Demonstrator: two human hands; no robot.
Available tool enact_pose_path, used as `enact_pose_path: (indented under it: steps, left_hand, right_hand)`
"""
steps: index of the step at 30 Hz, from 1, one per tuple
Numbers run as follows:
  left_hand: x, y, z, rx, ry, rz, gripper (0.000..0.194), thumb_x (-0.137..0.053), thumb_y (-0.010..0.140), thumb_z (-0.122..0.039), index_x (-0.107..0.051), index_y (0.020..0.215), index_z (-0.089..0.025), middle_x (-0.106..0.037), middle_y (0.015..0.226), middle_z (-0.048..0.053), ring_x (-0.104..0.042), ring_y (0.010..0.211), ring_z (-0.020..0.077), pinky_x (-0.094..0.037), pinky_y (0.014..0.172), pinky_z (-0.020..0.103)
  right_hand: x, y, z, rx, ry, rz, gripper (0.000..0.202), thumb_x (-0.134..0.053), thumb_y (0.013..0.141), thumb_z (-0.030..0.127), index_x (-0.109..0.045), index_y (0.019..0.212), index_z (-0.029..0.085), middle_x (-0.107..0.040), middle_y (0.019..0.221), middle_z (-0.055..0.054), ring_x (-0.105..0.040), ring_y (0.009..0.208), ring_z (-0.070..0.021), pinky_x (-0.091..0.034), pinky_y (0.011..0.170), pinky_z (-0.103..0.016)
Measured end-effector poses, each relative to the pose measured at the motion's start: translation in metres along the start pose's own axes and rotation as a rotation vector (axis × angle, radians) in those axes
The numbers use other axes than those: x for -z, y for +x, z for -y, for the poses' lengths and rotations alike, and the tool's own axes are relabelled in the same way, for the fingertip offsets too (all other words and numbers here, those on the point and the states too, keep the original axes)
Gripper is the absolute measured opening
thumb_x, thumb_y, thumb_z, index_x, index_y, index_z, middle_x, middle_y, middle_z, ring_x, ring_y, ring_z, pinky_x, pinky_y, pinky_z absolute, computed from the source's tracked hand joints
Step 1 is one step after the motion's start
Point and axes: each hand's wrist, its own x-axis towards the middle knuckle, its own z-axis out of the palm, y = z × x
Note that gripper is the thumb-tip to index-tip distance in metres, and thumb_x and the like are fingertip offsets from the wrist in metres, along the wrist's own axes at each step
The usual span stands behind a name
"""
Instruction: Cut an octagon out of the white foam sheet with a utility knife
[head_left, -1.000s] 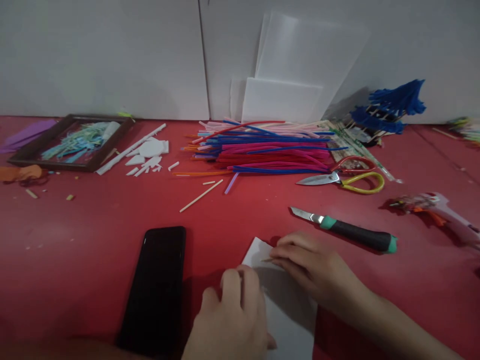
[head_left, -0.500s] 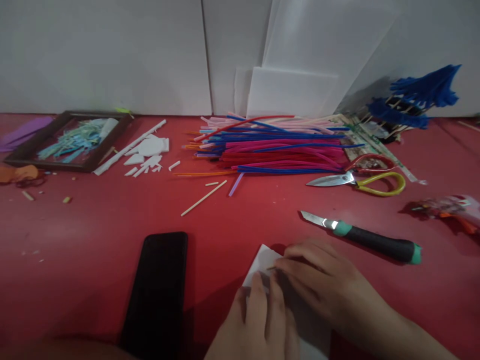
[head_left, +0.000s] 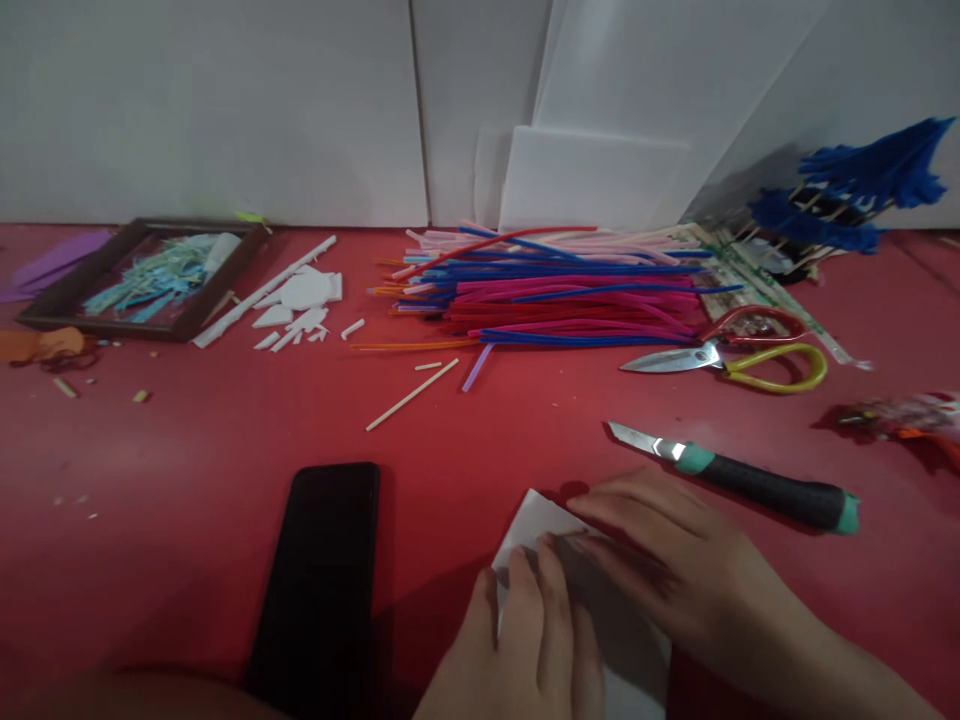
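A white sheet lies on the red table at the bottom centre, partly under both hands. My left hand rests on it, fingers spread and pressing down. At the sheet's right side is my right hand, its fingers bent and its fingertips near a thin stick on the paper; whether they pinch it is too small to tell. Beyond my right hand lies a cutter knife with a black and green handle, its blade pointing left. A black phone lies left of my left hand.
Colourful pipe cleaners are piled at the back centre, with scissors at their right end. White scraps and a brown frame lie back left. A blue model stands back right. Short wooden sticks lie mid-table.
The view has shifted slightly, so the table items on the right sit farther right. My right fingertips have moved a little right and away from my left hand; the stick shows less.
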Motion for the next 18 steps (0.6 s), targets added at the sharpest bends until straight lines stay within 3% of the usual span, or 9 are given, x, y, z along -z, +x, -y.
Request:
enact_pose_path:
  steps: [18]
  left_hand:
    - [-0.0068, -0.0033, -0.0058, 0.037, 0.017, -0.073, 0.027, -0.043, 0.098, -0.013, -0.065, 0.114, -0.015, -0.077, 0.119, 0.006, -0.066, 0.111, 0.0236, -0.050, 0.087, 0.034]
  right_hand:
    - [0.0002, 0.0029, -0.0042, -0.022, -0.007, 0.046, 0.019, -0.053, 0.099, 0.014, -0.069, 0.092, 0.021, -0.071, 0.088, -0.006, -0.069, 0.077, -0.0178, -0.058, 0.069, -0.030]
